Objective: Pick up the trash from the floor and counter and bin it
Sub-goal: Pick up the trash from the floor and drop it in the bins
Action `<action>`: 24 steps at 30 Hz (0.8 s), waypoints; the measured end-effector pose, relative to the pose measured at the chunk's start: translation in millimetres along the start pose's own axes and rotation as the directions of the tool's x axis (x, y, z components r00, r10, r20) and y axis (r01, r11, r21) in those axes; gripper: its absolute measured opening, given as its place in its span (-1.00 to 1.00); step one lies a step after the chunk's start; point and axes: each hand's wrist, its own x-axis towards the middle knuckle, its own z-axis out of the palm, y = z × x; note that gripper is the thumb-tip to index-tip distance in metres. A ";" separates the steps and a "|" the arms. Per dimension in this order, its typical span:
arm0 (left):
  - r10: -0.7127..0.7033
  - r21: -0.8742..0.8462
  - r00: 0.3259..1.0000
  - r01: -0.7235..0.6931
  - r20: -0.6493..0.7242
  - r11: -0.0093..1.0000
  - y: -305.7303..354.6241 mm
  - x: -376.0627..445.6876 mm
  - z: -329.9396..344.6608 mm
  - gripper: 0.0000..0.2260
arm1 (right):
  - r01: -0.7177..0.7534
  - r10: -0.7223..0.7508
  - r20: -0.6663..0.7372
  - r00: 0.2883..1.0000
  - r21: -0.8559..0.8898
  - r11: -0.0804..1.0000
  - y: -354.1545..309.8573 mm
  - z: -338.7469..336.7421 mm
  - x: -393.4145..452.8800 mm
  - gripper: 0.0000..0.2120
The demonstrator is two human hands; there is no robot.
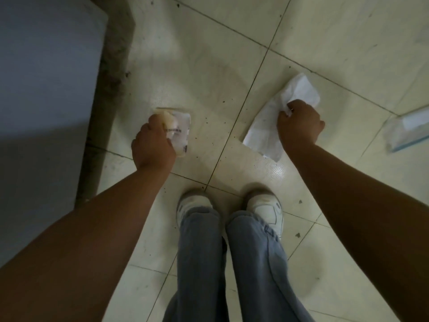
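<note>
the pale cream tiled floor (209, 66) fills most of the view, crossed by thin dark grout lines and dotted with small dark specks. along the left side stands a flat grey-blue cabinet face (46, 89), with a strip of rough, dirty grey concrete (113, 66) between it and the tiles. at the bottom centre are the person's loose blue denim trouser legs (232, 263), ending in a pair of white trainers (267, 208) planted on the tiles, toes pointing up the frame.

both bare forearms reach down from the lower corners. the right hand (299, 123) is closed in a fist around the middle of a white crumpled sheet of paper (264, 131); the sheet spreads out on both sides of the fist, one end toward the feet and one end beyond the knuckles, and whether it touches the floor cannot be told. the left hand (152, 145) is curled tight around a small clear plastic wrapper with dark print and a yellowish lump inside (180, 133), down close to the tiles near the concrete strip. the two hands are well apart, one on each side of the feet.

at the right edge, beside the right forearm, a clear plastic packet with a blue edge (408, 131) lies flat on the floor, untouched.
</note>
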 end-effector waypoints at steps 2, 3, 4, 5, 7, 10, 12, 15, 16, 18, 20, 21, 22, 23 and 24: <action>0.029 -0.018 1.000 -0.029 -0.011 0.999 4.4 -10.2 -12.9 -0.66 | 0.011 -0.011 -0.002 1.000 0.007 1.000 0.6 -8.4 -11.1 -0.72; 0.047 -0.021 0.999 -0.048 -0.019 0.999 8.2 -17.0 -22.2 -0.69 | 0.014 -0.014 -0.003 1.000 0.010 1.000 0.9 -14.1 -17.9 -0.72; 0.070 -0.019 0.997 -0.070 -0.026 0.997 13.6 -25.3 -32.8 -0.70 | 0.016 -0.016 -0.002 1.000 0.011 1.000 1.8 -21.7 -25.9 -0.72; 0.096 -0.011 0.995 -0.096 -0.032 0.995 20.6 -35.3 -45.0 -0.71 | 0.018 -0.018 0.002 1.000 0.011 1.000 3.4 -31.2 -35.1 -0.72; 0.157 0.010 0.987 -0.156 -0.047 0.988 38.9 -58.8 -72.0 -0.72 | 0.020 -0.021 0.012 1.000 0.019 1.000 9.1 -56.2 -55.4 -0.71; 0.260 0.043 0.963 -0.257 -0.075 0.965 74.9 -99.8 -117.1 -0.74 | 0.025 -0.027 0.022 0.999 0.061 0.998 24.4 -105.3 -90.1 -0.73; 0.315 0.037 0.945 -0.313 -0.089 0.949 101.6 -130.5 -145.4 -0.75 | 0.024 -0.025 0.009 1.000 0.081 0.996 40.6 -141.7 -113.6 -0.74; 0.429 0.062 0.900 -0.425 -0.081 0.903 148.2 -186.6 -182.3 -0.75 | 0.004 0.001 -0.039 0.999 0.110 0.994 77.2 -207.3 -149.9 -0.75; 0.472 0.080 0.879 -0.467 -0.068 0.881 164.0 -205.9 -192.0 -0.75 | -0.011 0.018 -0.059 0.998 0.128 0.992 91.6 -229.0 -161.3 -0.75; 0.551 0.126 0.834 -0.544 -0.027 0.830 197.9 -245.1 -209.6 -0.73 | -0.064 0.083 -0.107 0.991 0.177 0.982 125.1 -270.9 -184.2 -0.77; 0.615 0.167 0.789 -0.607 0.005 0.777 234.2 -282.8 -225.5 -0.71 | -0.136 0.170 -0.148 0.974 0.219 0.966 160.6 -310.8 -203.7 -0.81; 0.646 0.172 0.764 -0.638 0.014 0.751 252.5 -301.9 -231.9 -0.71 | -0.175 0.216 -0.154 0.964 0.243 0.954 179.7 -329.4 -213.2 -0.82; 0.675 0.173 0.738 -0.667 0.022 0.724 270.2 -320.6 -236.9 -0.71 | -0.216 0.264 -0.152 0.953 0.276 0.937 200.0 -346.0 -222.9 -0.81; 0.700 0.174 0.713 -0.694 0.034 0.698 287.9 -339.2 -239.7 -0.71 | -0.256 0.315 -0.145 0.938 0.323 0.911 221.1 -360.9 -232.3 -0.79; 0.726 0.178 0.685 -0.722 0.050 0.669 306.2 -357.7 -240.2 -0.71 | -0.292 0.369 -0.143 0.918 0.387 0.875 243.3 -374.4 -241.5 -0.77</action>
